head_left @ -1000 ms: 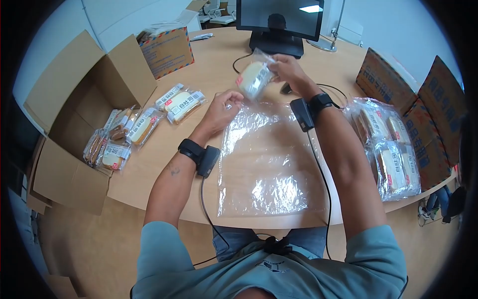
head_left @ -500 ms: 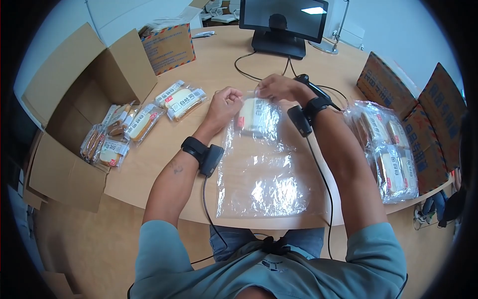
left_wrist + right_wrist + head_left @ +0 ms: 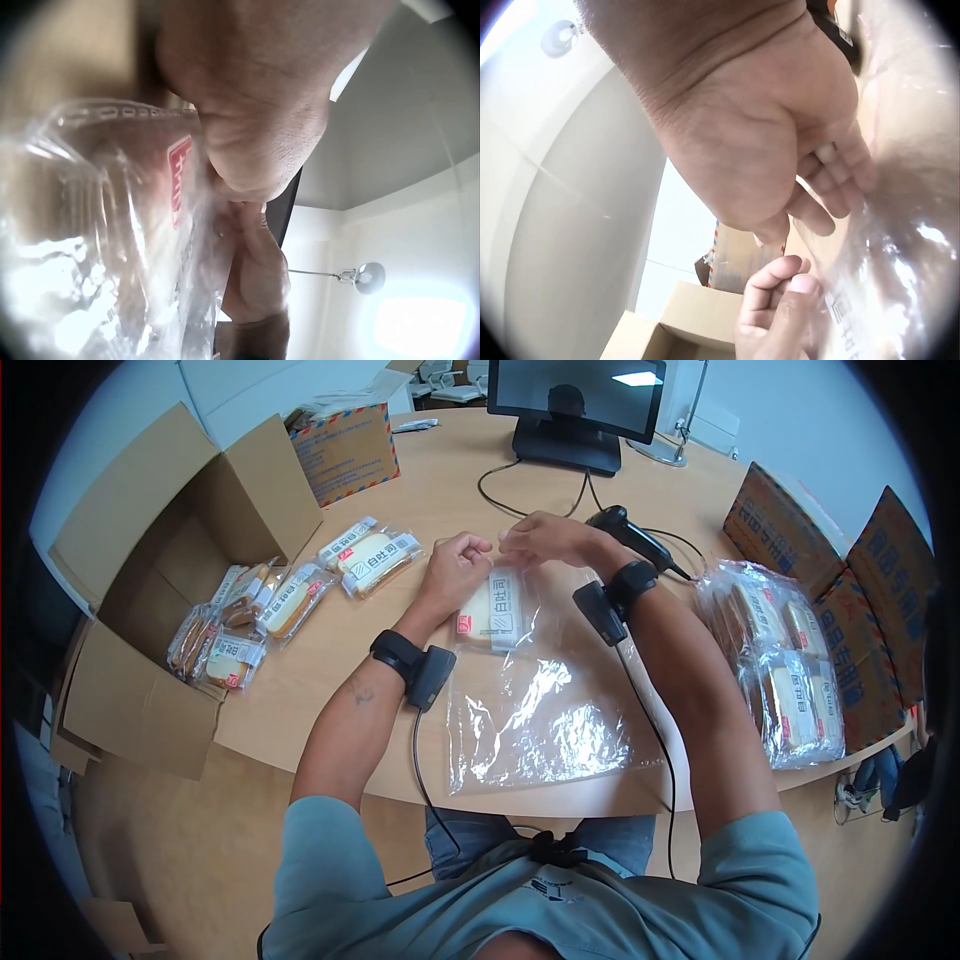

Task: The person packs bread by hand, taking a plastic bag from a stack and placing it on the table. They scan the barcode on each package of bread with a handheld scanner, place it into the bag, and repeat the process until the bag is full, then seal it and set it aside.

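A large clear plastic bag (image 3: pixel 545 725) lies flat in front of the person, its mouth facing away. A packaged white toast loaf (image 3: pixel 490 608) sits at the bag's upper left, and its red label (image 3: pixel 178 180) shows through film in the left wrist view. My left hand (image 3: pixel 455 575) pinches the bag's mouth edge; thumb and curled forefinger meet at the film in the right wrist view. My right hand (image 3: pixel 555 542) is over the mouth just beyond the loaf, its fingers (image 3: pixel 817 214) loosely bent beside the film and gripping nothing.
Left, an open carton (image 3: pixel 135 690) has several toast packs (image 3: pixel 235 660) at its opening; more packs (image 3: pixel 375 565) lie nearby. Right, a filled clear bag (image 3: pixel 790 680) leans by cartons (image 3: pixel 785 525). A black scanner (image 3: pixel 635 540), cables and a monitor (image 3: pixel 575 400) are behind.
My right hand has brought the toast pack down and toward me into the bag's upper left, then let go of it. My left hand stays by the mouth; the bag's film has shifted slightly.
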A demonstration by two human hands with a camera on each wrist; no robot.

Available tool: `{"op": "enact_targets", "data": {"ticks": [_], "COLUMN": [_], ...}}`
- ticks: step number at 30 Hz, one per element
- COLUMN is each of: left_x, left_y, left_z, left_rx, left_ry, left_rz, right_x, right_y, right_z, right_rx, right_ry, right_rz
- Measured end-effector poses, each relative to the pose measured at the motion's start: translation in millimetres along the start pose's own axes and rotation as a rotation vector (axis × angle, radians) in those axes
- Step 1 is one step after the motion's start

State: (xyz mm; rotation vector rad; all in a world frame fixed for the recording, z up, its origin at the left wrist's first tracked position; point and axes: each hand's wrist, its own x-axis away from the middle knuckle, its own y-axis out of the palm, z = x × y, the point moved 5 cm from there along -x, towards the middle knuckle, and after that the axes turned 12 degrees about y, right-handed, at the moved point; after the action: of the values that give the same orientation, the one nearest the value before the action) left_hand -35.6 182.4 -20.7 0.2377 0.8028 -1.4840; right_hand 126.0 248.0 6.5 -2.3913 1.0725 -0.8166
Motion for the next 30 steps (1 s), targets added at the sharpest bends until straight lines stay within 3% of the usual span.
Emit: {"op": "enact_targets", "data": {"ticks": [5,7,12,17,19,20,21,23,25,27,29,30], "left_x": [2,1,0,-2,-2,-3,-4,-11,-11,-1,5,7], "left_y": [2,4,7,-3,-13,-23,-32,-56,-78,-95,-106,-110], "left_z": [-1,-2,-5,3,-4,2,10,3,9,23,11,1], "left_rx": [0.053,0.077,0.119,-0.052,-0.178,-0.411,-0.642,-0.804,-0.962,-1.171,-1.089,-1.008], "left_ry": [-0.070,-0.090,-0.116,-0.007,0.019,0.116,0.217,0.209,0.210,-0.062,-0.127,-0.203], "left_rz": [-0.053,-0.060,-0.070,-0.070,-0.055,-0.008,0.038,0.037,0.034,-0.129,-0.213,-0.289], "right_x": [5,10,13,9,26,24,23,62,86,90,97,96], "right_y": [2,0,11,13,-12,-28,-44,-65,-80,-91,-95,-95], "right_z": [-1,-6,-11,-13,-24,-16,-7,-1,14,44,58,64], "right_rx": [-0.099,0.076,0.102,0.066,0.155,0.103,0.050,-0.028,0.187,0.264,0.345,0.361], "right_ry": [-0.089,-0.117,-0.093,-0.145,-0.359,-0.365,-0.368,-0.252,-0.182,-0.147,-0.108,-0.019], "right_rz": [-0.061,-0.021,-0.106,-0.130,0.305,0.447,0.591,0.952,1.198,1.251,1.300,1.181]}}
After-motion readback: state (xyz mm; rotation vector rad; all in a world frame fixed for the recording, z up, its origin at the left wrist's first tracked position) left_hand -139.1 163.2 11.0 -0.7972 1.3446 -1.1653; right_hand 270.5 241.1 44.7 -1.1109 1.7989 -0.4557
